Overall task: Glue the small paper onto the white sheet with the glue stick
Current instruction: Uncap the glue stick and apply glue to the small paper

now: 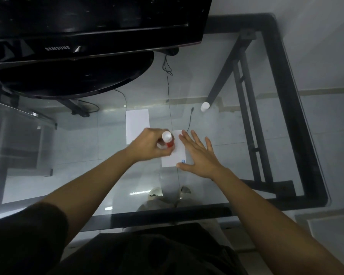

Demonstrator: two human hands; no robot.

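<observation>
My left hand [147, 144] grips the upright glue stick [167, 139]; my right hand [199, 155] lies spread on the small paper [177, 155], perhaps HP-marked.

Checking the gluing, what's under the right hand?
The small paper lies under the right hand, which presses its right edge. Part of that edge is covered.

Red-white glue stick [167, 140] upright (blurred, seemingly) on small paper [175, 153]; white sheet [137, 124] beside.
</observation>
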